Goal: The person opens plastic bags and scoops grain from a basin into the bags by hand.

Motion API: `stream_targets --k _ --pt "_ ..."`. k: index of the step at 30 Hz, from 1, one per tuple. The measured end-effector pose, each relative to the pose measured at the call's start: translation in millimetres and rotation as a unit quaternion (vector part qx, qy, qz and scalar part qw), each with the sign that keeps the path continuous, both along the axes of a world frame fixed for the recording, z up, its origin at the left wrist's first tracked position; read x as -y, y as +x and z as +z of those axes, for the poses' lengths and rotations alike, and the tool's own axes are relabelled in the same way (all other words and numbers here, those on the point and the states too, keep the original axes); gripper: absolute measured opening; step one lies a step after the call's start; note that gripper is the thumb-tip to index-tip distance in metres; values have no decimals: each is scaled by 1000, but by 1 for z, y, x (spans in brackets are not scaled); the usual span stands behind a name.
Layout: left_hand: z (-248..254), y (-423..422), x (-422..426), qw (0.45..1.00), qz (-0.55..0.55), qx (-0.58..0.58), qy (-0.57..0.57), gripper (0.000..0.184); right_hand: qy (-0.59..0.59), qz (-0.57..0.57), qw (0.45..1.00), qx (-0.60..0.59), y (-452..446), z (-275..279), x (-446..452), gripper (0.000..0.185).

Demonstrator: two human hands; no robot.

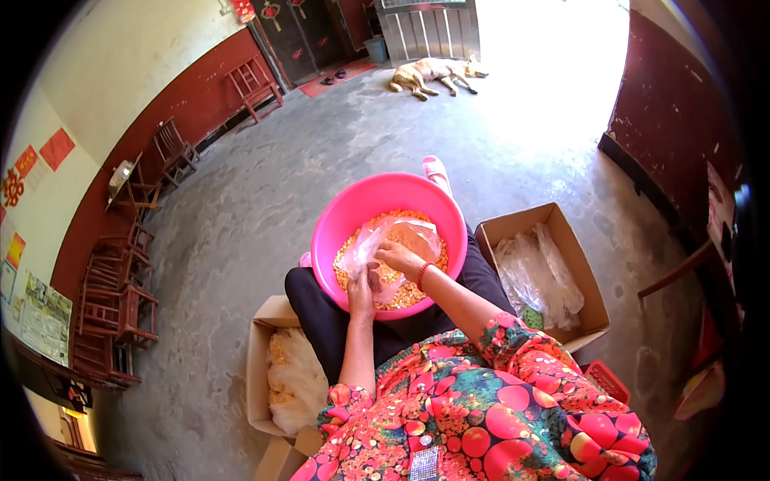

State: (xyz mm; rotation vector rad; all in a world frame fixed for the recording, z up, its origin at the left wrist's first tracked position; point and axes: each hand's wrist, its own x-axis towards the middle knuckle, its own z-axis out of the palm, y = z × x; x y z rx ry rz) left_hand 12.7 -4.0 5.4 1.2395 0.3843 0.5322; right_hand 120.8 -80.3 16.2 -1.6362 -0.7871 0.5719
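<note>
A bright pink plastic basin (325, 228) rests on my lap, with loose yellow-orange corn kernels (399, 298) inside. Over the kernels, a clear plastic bag (367, 242) is spread, its mouth towards my hands. My left hand (362, 290) grips the near left edge of the bag, fingers closed. From the right, my right hand (401, 258) reaches across the basin with its fingers pinched on the bag's edge. A red bracelet (423, 275) circles my right wrist. The fingertips of both hands are partly hidden by the film.
To my left, a cardboard box (258, 377) holds bags with yellow contents (295, 377). A second cardboard box (593, 301) on the right contains clear plastic bags (545, 272). A dog (433, 76) lies near the bright doorway. Wooden chairs (120, 309) line the left wall.
</note>
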Motion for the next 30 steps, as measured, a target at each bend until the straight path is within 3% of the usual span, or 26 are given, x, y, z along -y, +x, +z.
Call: stream_targets --k 3,4,5,7,9,10,14,17,21,25,28,30 --pt "0 -1 0 1000 -4 13 -2 24 -31 1 999 -23 -2 13 16 27" --pt "1 0 0 1000 -5 13 -3 24 -49 12 993 -110 -6 25 25 27" --pt "2 1 1 999 4 3 -34 24 -50 11 993 -110 -5 24 29 27" --pt "-2 2 1 998 13 -9 -67 23 -281 139 946 76 -3 19 37 26" --pt "-9 5 -2 999 25 14 -42 22 -361 94 877 304 -8 -20 34 24" --pt "-9 5 -2 999 26 14 -42 22 -374 100 885 257 -10 -27 38 26" --pt "-14 6 -5 999 22 18 -42 22 -404 132 861 279 -13 -49 34 33" --pt "-17 6 -5 999 19 20 -44 22 -412 150 848 298 -29 -20 34 36" --pt "-12 4 -4 999 15 12 -45 21 -325 175 875 314 -37 -10 35 39" --pt "-10 4 -2 999 26 13 -44 21 -346 216 861 302 -26 -32 26 40" --pt "-11 4 -3 999 24 17 -39 22 -326 264 873 248 -17 -28 27 36" --pt "-12 5 -3 999 24 5 -46 21 -323 200 923 60 -15 -19 30 36"
